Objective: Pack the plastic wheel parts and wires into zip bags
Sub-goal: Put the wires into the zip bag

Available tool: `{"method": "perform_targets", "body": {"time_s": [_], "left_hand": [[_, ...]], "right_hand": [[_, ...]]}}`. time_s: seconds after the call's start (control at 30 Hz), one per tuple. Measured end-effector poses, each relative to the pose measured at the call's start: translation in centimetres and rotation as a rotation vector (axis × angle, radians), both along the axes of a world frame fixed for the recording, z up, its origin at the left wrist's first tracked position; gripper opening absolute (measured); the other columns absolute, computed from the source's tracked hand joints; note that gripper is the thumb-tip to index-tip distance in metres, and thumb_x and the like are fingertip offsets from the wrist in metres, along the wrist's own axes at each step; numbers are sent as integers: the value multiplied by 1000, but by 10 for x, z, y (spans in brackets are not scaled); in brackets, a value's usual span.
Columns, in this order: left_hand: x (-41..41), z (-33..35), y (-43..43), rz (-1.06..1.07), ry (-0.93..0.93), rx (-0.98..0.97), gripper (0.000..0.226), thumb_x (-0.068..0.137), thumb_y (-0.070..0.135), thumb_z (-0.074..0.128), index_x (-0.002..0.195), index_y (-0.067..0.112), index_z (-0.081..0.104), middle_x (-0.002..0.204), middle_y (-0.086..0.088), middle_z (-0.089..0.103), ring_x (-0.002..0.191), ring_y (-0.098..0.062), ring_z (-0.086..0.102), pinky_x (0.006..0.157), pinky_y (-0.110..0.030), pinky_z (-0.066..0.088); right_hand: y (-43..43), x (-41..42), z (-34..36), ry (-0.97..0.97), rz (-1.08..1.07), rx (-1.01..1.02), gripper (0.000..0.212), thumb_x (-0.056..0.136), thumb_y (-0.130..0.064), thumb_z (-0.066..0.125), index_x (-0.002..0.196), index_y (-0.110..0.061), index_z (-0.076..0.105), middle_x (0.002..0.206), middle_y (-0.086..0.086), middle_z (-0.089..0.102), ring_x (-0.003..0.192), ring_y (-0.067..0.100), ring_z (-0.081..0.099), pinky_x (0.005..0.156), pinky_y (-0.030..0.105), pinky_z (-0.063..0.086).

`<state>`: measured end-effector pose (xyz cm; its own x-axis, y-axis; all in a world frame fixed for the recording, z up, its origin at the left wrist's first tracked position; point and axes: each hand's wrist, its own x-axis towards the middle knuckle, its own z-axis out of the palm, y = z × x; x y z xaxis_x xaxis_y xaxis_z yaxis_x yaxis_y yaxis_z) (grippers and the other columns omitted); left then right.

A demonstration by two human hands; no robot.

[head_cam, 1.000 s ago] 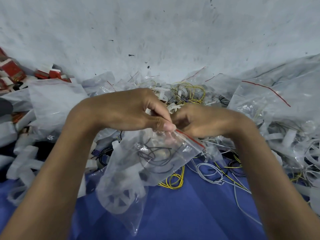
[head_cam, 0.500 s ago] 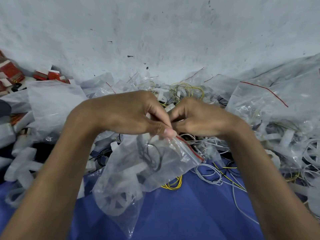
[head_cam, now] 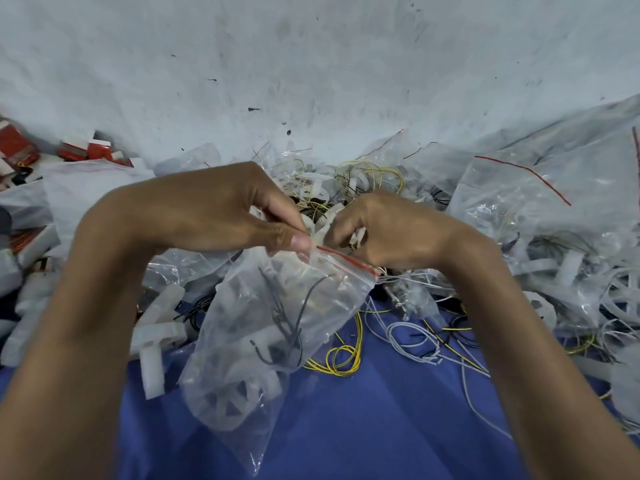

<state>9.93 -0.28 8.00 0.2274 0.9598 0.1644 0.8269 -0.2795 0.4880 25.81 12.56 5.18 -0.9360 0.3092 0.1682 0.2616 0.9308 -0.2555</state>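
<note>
1. Just above the blue table cover (head_cam: 346,431), near the middle of the view, a clear plastic zip bag (head_cam: 242,341) hangs mouth-up from the hands, its bottom sagging towards the person.
2. Inside it, a white spoked plastic wheel (head_cam: 227,408) lies low down and a thin dark wire (head_cam: 289,317) loops higher up, so the filling looks done or nearly so.
3. The left hand (head_cam: 214,216) pinches the bag's top edge between thumb and forefinger, right at the left end of the red zip strip (head_cam: 346,259).
4. The right hand (head_cam: 394,233) sits at the mouth with its fingers curled. Something white shows among them, and I cannot tell whether they nip the bag's lip or a loose part.
5. The step in hand, as I judge it, is closing the mouth, or slipping in one last piece before closing.
6. The next move calls for both lips lined up flat with no wire across the track, then a firm pinch drawn along the strip towards its right corner.
7. Round about lie loose white plastic parts (head_cam: 156,336) at the left, a yellow wire coil (head_cam: 341,358) and pale grey wire loops (head_cam: 412,337) on the cover, and filled bags (head_cam: 519,209) heaped at the right.
</note>
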Motion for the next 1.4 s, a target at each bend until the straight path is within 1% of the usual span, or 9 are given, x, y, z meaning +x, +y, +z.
{"method": "perform_targets", "body": {"time_s": [0.13,0.4,0.53,0.7,0.87,1.0,1.1,1.23,1.4], "left_hand": [[-3,0,-1,29,15,9,14,70,52,61,69,44,72,67,9,67,68,-4,62,69,-14,43],[-1,-1,0,10,15,-31,12,70,53,61,65,46,70,65,10,65,64,1,59,67,-11,42],[4,-3,3,-29,27,-35,12,70,54,60,65,48,69,64,12,65,64,4,55,68,-18,43],[1,-3,3,-11,38,-48,10,70,52,62,65,47,69,65,14,66,64,3,58,66,-13,43],[-21,-1,-5,118,78,-31,10,67,54,60,64,51,69,60,17,65,62,3,59,63,-3,37],[-30,-3,-7,154,93,-84,19,64,58,59,68,45,72,60,12,63,61,1,57,61,-5,38],[-28,-3,-6,151,83,-102,21,64,58,59,69,44,73,60,12,63,62,2,57,63,-4,38],[-24,-4,-4,117,66,-123,20,66,54,60,67,39,74,57,12,59,59,1,53,63,-8,38],[-26,-3,-6,129,54,-117,21,66,54,60,70,40,75,59,10,62,59,0,53,64,-9,39]], "right_hand": [[4,0,-4,-30,10,-21,17,80,-5,68,89,-18,76,70,-22,61,63,-15,53,65,-5,32],[1,-4,-6,-77,81,-51,23,79,2,61,93,-12,74,86,-3,71,69,3,58,67,9,41],[-10,-8,-4,77,164,-182,5,79,-8,70,78,-9,74,68,-4,66,64,7,58,63,18,43],[-15,-17,-14,-141,190,-151,15,83,-17,69,72,-7,67,67,6,66,57,8,52,50,17,36],[23,0,-9,267,6,-336,10,79,-13,73,85,-21,71,78,-11,70,69,-6,62,67,10,48],[26,-10,-36,-397,1,-245,25,71,-18,80,94,-19,73,76,-13,68,67,-6,59,64,6,42],[16,-28,-63,-723,30,-315,38,72,-14,79,108,-15,68,88,-8,65,84,9,61,80,21,50],[16,-36,-75,-770,67,-179,22,75,-15,76,96,-11,70,93,-1,66,87,11,56,81,25,45],[31,-14,-50,-463,44,-382,6,84,-14,68,84,-18,63,81,-3,64,75,7,57,72,21,43]]}}
